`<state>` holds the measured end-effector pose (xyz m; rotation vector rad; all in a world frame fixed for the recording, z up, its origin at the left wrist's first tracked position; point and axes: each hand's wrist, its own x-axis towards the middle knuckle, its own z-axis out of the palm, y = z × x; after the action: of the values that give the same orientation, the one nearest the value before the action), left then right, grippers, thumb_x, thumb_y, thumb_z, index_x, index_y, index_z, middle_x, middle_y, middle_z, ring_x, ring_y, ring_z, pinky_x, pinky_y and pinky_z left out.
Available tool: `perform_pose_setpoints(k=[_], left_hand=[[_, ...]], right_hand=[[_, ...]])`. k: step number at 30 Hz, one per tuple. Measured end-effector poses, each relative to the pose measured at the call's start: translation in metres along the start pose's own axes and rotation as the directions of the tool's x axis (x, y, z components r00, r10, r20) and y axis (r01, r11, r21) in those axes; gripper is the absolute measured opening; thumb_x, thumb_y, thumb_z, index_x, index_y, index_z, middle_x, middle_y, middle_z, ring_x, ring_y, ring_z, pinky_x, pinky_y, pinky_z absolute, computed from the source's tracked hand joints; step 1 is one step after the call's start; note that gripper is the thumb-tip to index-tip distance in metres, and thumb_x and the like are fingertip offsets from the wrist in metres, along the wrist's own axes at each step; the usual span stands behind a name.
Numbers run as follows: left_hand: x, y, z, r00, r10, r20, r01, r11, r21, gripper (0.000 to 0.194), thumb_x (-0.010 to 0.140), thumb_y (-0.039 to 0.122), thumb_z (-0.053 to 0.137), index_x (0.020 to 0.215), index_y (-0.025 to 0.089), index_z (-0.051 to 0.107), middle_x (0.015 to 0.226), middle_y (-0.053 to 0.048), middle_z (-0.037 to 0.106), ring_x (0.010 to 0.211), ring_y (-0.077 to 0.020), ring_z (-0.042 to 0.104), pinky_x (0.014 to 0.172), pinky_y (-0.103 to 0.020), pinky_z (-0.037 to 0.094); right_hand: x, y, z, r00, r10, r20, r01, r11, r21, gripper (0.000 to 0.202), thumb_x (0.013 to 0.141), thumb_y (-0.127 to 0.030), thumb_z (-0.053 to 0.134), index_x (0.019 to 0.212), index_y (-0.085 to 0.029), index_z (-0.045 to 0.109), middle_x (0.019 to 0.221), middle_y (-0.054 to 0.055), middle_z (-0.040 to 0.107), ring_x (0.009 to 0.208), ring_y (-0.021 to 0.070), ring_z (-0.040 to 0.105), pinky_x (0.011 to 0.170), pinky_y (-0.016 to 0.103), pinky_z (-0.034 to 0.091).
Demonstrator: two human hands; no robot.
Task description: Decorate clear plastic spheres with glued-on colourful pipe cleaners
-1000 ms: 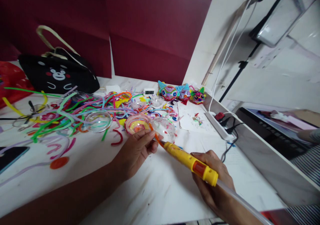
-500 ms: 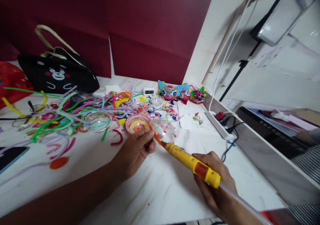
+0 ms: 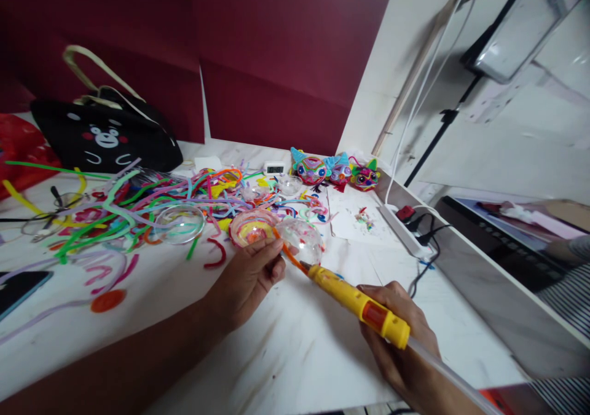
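Observation:
My left hand (image 3: pixel 251 280) pinches one end of an orange pipe cleaner (image 3: pixel 292 257) between thumb and fingers. In my right hand (image 3: pixel 405 335) is a yellow hot glue gun (image 3: pixel 353 295), with a clear glue stick (image 3: pixel 449 372) running out of its back end. The gun's tip touches or nearly touches the pipe cleaner's other end. Just beyond my hands lie a clear plastic half-sphere (image 3: pixel 302 238) and a bowl-like half-sphere lined with coloured rings (image 3: pixel 251 224).
Tangled pipe cleaners (image 3: pixel 124 212) cover the table's left side, with a clear dish (image 3: pixel 180 224). Decorated animal-face balls (image 3: pixel 311 168) stand at the back near a small clock (image 3: pixel 275 168). A power strip (image 3: pixel 404 230) lies right; a black bag (image 3: pixel 108 135) sits back left.
The glue gun in my right hand has shifted slightly right and down along the orange pipe cleaner. My left hand stays almost still.

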<state>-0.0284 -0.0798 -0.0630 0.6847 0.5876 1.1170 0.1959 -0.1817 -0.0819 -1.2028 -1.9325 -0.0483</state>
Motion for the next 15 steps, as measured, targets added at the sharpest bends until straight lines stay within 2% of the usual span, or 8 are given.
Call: perform_pose_setpoints(k=[7,12,15], left_hand=[[0.0002,-0.0013,-0.0014,1.000,-0.006,0.005,0.006,1.000,-0.013,0.022,0.068,0.022,0.085,0.067,0.014,0.065,0.058,0.006,0.051,0.048,-0.0023,0.045,0.044,-0.013,0.037],[-0.0008,-0.0021,-0.0012,1.000,-0.002,0.018,0.002,1.000,-0.004,0.019,0.070,0.022,0.084,0.068,0.015,0.066,0.061,0.005,0.055,0.049,-0.0026,0.045,0.045,-0.014,0.037],[-0.0009,-0.0025,-0.0002,1.000,-0.002,0.025,0.002,1.000,0.010,0.020,0.070,0.022,0.084,0.066,0.014,0.065,0.059,0.005,0.053,0.049,-0.0029,0.045,0.045,-0.014,0.037]], right_hand=[[0.0002,-0.0006,0.0020,0.999,-0.042,-0.025,0.042,0.999,0.007,0.021,0.086,-0.017,0.055,0.106,-0.018,0.056,0.087,0.008,0.066,0.063,0.0182,0.059,0.058,0.034,0.048],[0.0034,-0.0026,0.0043,0.995,-0.089,-0.035,0.090,0.995,0.031,0.035,0.084,-0.013,0.056,0.118,-0.020,0.050,0.095,0.008,0.067,0.066,0.0180,0.059,0.061,0.034,0.048],[0.0059,-0.0040,0.0035,0.994,-0.101,-0.030,0.102,0.995,0.014,0.035,0.085,-0.012,0.055,0.119,-0.021,0.048,0.094,0.008,0.068,0.066,0.0181,0.060,0.061,0.034,0.048]])
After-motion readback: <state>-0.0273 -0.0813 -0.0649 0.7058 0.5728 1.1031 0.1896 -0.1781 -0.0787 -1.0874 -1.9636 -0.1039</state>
